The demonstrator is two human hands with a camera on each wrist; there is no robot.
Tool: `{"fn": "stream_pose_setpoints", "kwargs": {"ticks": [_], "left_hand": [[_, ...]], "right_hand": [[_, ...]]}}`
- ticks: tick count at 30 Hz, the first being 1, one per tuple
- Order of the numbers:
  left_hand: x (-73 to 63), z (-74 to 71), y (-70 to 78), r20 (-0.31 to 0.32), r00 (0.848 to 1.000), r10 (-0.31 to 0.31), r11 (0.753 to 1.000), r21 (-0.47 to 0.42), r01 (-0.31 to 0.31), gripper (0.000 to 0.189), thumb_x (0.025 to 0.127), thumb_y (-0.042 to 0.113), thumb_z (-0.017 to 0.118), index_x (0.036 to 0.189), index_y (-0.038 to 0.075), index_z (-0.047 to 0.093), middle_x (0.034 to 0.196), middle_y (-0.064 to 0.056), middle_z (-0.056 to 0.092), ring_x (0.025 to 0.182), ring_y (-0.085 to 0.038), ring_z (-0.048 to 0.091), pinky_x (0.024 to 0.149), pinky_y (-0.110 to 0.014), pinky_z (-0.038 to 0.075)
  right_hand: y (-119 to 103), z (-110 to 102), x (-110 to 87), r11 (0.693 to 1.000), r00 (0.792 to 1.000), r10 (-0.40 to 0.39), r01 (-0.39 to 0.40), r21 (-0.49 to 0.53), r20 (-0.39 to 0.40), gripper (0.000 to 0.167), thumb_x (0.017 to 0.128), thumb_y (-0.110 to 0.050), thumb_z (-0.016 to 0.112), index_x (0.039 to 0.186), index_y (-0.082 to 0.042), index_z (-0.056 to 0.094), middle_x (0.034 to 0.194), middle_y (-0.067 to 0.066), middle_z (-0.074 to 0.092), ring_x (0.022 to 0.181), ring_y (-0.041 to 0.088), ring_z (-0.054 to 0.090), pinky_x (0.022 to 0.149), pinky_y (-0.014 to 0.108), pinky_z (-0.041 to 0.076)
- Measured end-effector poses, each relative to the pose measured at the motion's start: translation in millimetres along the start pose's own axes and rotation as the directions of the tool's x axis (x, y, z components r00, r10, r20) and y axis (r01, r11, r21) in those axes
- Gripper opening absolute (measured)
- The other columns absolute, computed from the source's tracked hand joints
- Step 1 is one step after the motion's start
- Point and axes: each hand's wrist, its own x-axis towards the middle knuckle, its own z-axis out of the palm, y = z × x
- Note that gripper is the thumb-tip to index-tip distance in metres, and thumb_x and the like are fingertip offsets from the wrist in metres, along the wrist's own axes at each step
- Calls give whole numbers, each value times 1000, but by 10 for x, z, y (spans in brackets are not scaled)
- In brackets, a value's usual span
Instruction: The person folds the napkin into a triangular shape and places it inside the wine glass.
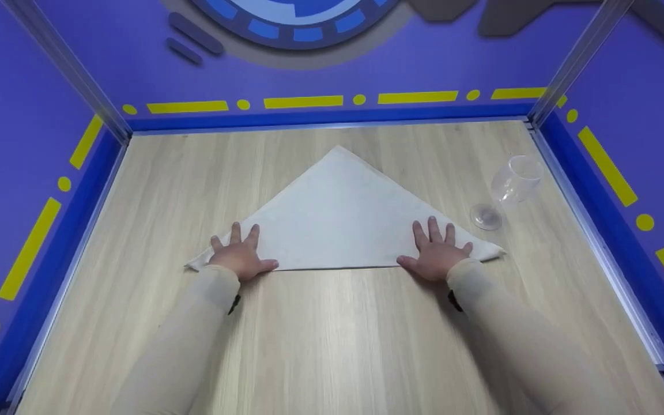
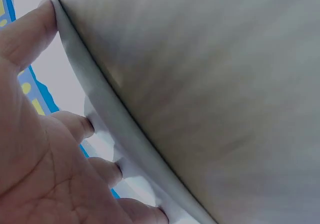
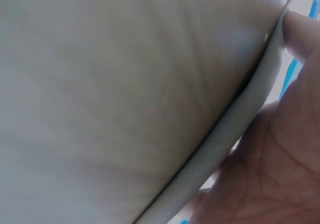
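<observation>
A white cloth napkin [image 1: 338, 213] lies folded into a triangle on the table, its point at the far side and its long folded edge toward me. My left hand [image 1: 241, 257] rests with spread fingers on the napkin's left end. On the right end my right hand [image 1: 437, 256] lies the same way, fingers apart. Both wrist views show fingertips touching the cloth near its near edge; the left palm [image 2: 45, 179] and right palm [image 3: 270, 169] face the cameras, raised off the wood.
A clear stemmed glass [image 1: 516, 180] stands on the wooden table [image 1: 332, 346], beyond the napkin's right corner. Blue-purple panels [image 1: 424, 63] with yellow marks wall in the back and both sides, and metal rails [image 1: 603, 253] run along the table's edges.
</observation>
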Motion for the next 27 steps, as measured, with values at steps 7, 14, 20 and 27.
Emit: {"fn": "stream_pose_setpoints", "kwargs": {"ticks": [7, 14, 20, 27], "left_hand": [[-3, -49, -149, 39, 999, -22, 1000, -3, 23, 112, 95, 72, 60, 171, 19, -2, 171, -31, -19, 147, -75, -14, 115, -86, 15], [-3, -69, -205, 58, 998, -16, 1000, -7, 16, 113, 94, 74, 59, 171, 19, -3, 171, -33, -19, 145, -77, -14, 118, -84, 7], [-31, -77, -215, 58, 996, -62, 998, -24, 64, 113, 90, 79, 60, 170, 30, -3, 174, -23, -21, 149, -71, -18, 107, -94, 3], [-58, -101, -235, 59, 995, -80, 997, -3, 81, 113, 87, 83, 58, 170, 35, -2, 175, -19, -21, 152, -68, -17, 105, -95, 2]], "right_hand": [[139, -17, -27, 1000, 1000, 15, -15, 18, 0, 105, 98, -78, 42, 170, -13, 1, 175, 24, -12, 157, 60, -11, 108, 93, 3], [247, -7, -31, 999, 999, 40, -39, 37, -10, 112, 96, -80, 45, 170, -11, -2, 176, 21, -13, 156, 61, -15, 107, 93, -3], [278, -7, -13, 999, 999, 37, -37, 40, 3, 114, 94, -84, 44, 170, -12, -3, 176, 20, -16, 156, 61, -16, 107, 93, -1], [262, -47, -25, 999, 999, 38, -38, 32, 14, 114, 94, -82, 46, 170, -12, -2, 176, 21, -15, 155, 62, -15, 107, 94, 1]]}}
